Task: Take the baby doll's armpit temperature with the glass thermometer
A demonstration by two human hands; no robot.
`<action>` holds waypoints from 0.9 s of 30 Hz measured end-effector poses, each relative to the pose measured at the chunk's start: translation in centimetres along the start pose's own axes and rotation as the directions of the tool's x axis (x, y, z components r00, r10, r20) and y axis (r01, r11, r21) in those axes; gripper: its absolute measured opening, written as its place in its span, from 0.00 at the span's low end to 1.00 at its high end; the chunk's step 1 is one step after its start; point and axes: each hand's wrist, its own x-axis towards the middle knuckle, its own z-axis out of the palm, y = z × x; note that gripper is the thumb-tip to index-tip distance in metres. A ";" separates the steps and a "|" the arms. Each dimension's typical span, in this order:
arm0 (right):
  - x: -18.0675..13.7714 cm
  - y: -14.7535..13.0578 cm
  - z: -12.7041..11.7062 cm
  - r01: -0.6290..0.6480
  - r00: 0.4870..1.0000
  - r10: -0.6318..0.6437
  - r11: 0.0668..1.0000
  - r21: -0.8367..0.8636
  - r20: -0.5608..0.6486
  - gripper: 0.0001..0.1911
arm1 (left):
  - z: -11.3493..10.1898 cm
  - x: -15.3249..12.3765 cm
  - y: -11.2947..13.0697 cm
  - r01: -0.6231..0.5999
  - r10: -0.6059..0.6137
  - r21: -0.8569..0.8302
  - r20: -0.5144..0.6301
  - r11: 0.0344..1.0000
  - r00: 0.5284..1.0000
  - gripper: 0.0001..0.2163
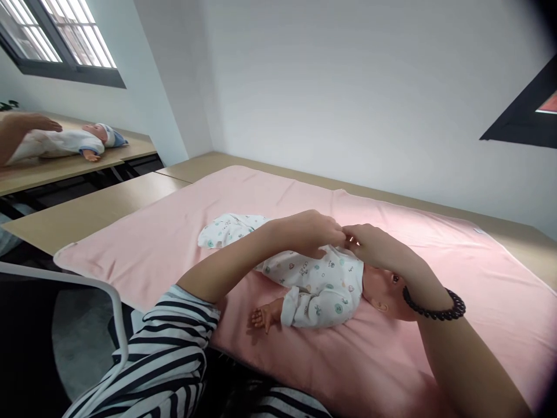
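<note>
A baby doll point(378, 285) lies on its back, its head to the right. It wears a white baby romper point(326, 284) with a small coloured print, and one arm with a bare hand point(266, 315) rests on the near side. My left hand point(311, 232) reaches over the doll's chest with curled fingers. From the right, my right hand point(372, 244) meets it, thumb and fingers pinched at the romper's far upper side. Both hands' fingertips come together there, and the backs of the hands partly hide them. My right forearm covers part of the doll's face.
A pink blanket point(183, 232) lies under the doll on a wooden table point(117, 200). A white wall stands behind. At the far left, another person's hand point(30, 123) is over a second doll point(69, 142). A white chair frame point(87, 280) is at the near left.
</note>
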 end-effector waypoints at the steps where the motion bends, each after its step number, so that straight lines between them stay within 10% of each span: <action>1: 0.0 0.0 0.0 0.003 1.000 -0.003 1.000 0.009 -0.010 0.10 | -0.3 -0.3 -0.2 0.042 -0.041 -0.032 0.025 0.999 0.999 0.10; 8: -0.2 -0.1 0.0 -0.019 0.998 0.019 1.000 0.012 -0.067 0.13 | -1.7 -2.2 -2.5 0.220 -0.113 -0.356 0.298 0.908 0.948 0.04; 27: -0.5 -0.3 -0.1 -0.021 0.998 0.021 1.000 0.001 -0.066 0.11 | -0.9 -1.7 -3.4 0.248 -0.081 -0.377 0.407 0.893 0.910 0.02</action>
